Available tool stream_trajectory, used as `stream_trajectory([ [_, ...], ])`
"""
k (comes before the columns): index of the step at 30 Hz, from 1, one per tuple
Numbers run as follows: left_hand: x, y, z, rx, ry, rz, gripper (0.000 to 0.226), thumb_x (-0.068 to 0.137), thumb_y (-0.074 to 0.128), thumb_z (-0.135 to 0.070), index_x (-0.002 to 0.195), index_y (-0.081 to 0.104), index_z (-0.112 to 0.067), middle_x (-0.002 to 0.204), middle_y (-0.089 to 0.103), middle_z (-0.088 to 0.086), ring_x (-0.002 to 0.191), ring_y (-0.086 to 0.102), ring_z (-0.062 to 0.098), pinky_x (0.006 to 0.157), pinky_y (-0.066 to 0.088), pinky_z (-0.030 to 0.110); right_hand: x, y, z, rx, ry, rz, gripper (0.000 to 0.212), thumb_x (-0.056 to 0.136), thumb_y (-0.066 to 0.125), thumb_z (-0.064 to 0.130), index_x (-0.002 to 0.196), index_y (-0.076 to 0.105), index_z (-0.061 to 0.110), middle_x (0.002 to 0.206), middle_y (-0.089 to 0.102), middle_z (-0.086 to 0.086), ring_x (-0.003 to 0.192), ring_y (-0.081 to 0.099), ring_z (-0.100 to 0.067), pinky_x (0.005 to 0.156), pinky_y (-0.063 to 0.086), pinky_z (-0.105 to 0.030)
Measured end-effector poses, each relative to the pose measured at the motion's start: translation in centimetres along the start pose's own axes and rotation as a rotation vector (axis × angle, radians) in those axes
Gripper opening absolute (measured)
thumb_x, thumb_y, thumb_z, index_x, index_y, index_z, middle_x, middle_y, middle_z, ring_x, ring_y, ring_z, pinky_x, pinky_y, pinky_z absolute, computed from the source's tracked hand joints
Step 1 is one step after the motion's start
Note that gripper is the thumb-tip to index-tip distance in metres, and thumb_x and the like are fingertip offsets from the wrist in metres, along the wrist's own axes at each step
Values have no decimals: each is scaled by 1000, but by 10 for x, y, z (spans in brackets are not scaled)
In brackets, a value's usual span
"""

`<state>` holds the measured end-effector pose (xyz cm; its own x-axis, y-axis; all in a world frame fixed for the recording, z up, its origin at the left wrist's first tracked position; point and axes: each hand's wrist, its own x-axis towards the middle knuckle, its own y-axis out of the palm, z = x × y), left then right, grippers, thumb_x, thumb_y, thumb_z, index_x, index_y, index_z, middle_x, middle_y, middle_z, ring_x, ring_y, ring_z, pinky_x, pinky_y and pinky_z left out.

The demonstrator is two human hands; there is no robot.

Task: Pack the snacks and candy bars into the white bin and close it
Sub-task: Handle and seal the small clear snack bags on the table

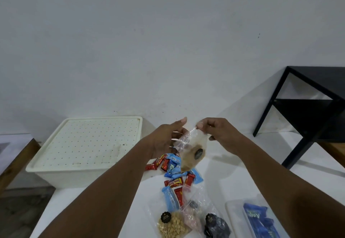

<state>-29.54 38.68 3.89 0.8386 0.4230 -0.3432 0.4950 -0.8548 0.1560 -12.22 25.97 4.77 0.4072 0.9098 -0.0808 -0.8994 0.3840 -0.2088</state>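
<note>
Both my hands hold up a clear snack bag of brown crumbs with a dark round sticker, above the white table. My left hand pinches the bag's left top edge and my right hand pinches its right top corner. The white bin stands at the left with its perforated lid shut on it. Red and blue candy bars lie scattered under the bag. Nearer me lie a bag of peanuts, a pink snack bag and a dark snack bag.
A clear tray holding blue packets sits at the bottom right. A black metal side table stands on the table at the right by the wall. A wooden edge shows far left.
</note>
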Motion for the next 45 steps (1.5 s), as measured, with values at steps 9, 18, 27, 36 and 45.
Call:
stream_trajectory([
  [9, 16, 22, 26, 7, 137, -106, 23, 96, 61, -30, 85, 65, -10, 79, 68, 6, 78, 71, 20, 60, 52, 25, 6, 16, -13, 10, 18, -268, 33, 85, 73, 42, 101, 68, 14, 66, 58, -1, 58, 56, -12, 53, 44, -26],
  [18, 25, 25, 30, 300, 249, -202, 25, 101, 52, -25, 86, 64, -10, 82, 65, 7, 75, 62, 16, 72, 55, 34, 4, 27, -19, 360, 206, -184, 18, 95, 60, 20, 84, 63, 7, 77, 64, -10, 71, 62, -22, 63, 47, -33],
  [27, 23, 33, 30, 563, 354, -306, 5, 86, 65, -19, 85, 65, -14, 81, 69, 7, 65, 63, 15, 54, 51, 23, 14, 20, -14, 387, 165, -382, 18, 93, 62, 12, 80, 61, 0, 84, 55, -20, 75, 59, -33, 62, 58, -37],
  [36, 44, 31, 69, 636, 491, -337, 11, 82, 66, -36, 78, 74, -28, 125, 59, -11, 113, 57, 7, 90, 49, 29, 28, 5, -18, 724, 328, -630, 10, 92, 58, 0, 82, 57, -1, 79, 51, -12, 73, 62, -29, 63, 62, -42],
  [45, 115, 46, 68, 576, 380, -431, 26, 91, 60, -7, 106, 73, -24, 112, 71, -12, 90, 69, 6, 73, 57, 23, 50, -49, -52, 186, 309, -410, 12, 91, 67, 26, 88, 66, 15, 94, 64, 6, 94, 57, -10, 93, 45, -35],
])
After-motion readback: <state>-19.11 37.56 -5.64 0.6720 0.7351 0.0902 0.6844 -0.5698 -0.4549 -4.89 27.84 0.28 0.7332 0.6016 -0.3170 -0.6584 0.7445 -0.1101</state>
